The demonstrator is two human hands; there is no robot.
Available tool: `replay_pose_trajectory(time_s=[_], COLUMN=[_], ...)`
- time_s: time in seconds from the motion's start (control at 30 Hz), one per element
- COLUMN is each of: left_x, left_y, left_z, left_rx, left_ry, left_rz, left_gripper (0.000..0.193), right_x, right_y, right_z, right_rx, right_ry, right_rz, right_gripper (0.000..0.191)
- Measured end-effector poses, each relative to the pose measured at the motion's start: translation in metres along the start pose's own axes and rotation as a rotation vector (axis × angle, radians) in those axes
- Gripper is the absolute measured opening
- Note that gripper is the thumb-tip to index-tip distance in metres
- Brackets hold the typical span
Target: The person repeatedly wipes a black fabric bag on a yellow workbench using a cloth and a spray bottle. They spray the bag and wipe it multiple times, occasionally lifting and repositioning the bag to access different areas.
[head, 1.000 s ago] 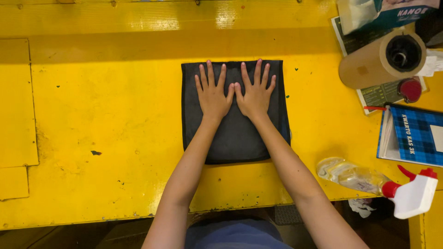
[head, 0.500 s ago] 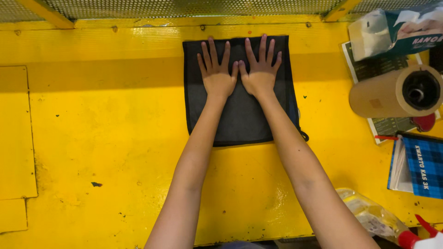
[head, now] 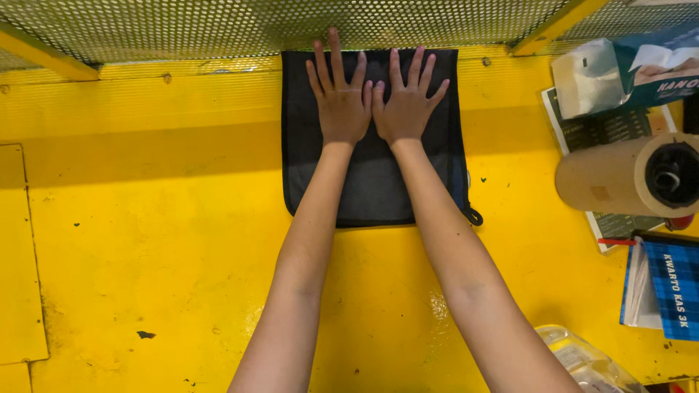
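Observation:
A dark folded cloth (head: 375,189) lies flat on the yellow table (head: 160,218), its far edge against the perforated metal back panel. My left hand (head: 338,98) presses palm-down on the cloth's upper part, fingers spread. My right hand (head: 408,102) lies flat beside it, thumbs touching. Both arms are stretched out. A small loop sticks out at the cloth's lower right corner (head: 474,216).
A brown paper roll (head: 619,175) lies at the right on printed sheets. Behind it are a tissue pack (head: 586,76) and a box. A blue checked book (head: 673,291) and a clear plastic bottle (head: 582,360) sit at the lower right. A perforated mesh panel (head: 218,25) bounds the back.
Both hands have slid the cloth away from me, up to the mesh back panel. The arms are now more extended.

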State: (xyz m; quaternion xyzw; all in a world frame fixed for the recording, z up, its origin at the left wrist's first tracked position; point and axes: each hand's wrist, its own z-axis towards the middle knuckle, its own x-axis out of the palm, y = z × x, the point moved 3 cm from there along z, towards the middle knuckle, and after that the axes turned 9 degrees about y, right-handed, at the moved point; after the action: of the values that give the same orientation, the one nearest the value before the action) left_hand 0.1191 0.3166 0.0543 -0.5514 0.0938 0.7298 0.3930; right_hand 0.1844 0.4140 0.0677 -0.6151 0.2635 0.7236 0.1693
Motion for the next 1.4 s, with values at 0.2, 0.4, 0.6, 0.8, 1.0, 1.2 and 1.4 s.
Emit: replay_pose_trajectory(time_s=[0.2, 0.4, 0.6, 0.8, 1.0, 1.2, 1.4], left_x=[0.0, -0.001, -0.008, -0.015, -0.026, -0.046, -0.077], left_y=[-0.006, -0.012, -0.015, -0.022, -0.033, -0.047, -0.067], left_z=[0.002, -0.016, -0.044, -0.101, -0.181, -0.258, -0.329], left_rx=[0.11, 0.095, 0.107, 0.11, 0.112, 0.11, 0.097], left_ry=[0.11, 0.155, 0.184, 0.149, 0.161, 0.203, 0.247], left_rz=[-0.059, -0.004, -0.014, -0.075, -0.073, -0.101, -0.124], left_gripper=[0.047, 0.054, 0.058, 0.056, 0.057, 0.058, 0.06], right_x=[-0.003, -0.006, -0.006, -0.001, 0.006, 0.006, -0.005], right_y=[-0.001, -0.01, -0.011, -0.018, -0.03, -0.039, -0.045], right_z=[-0.006, -0.027, -0.055, -0.112, -0.189, -0.267, -0.347], right_rx=[-0.018, -0.067, -0.081, -0.119, -0.134, -0.133, -0.127], right_ry=[0.028, 0.032, 0.0, -0.007, -0.013, 0.023, 0.069], right_rz=[0.012, 0.011, 0.011, 0.056, 0.049, 0.056, 0.057], right_gripper=[0.064, 0.066, 0.067, 0.068, 0.068, 0.068, 0.068])
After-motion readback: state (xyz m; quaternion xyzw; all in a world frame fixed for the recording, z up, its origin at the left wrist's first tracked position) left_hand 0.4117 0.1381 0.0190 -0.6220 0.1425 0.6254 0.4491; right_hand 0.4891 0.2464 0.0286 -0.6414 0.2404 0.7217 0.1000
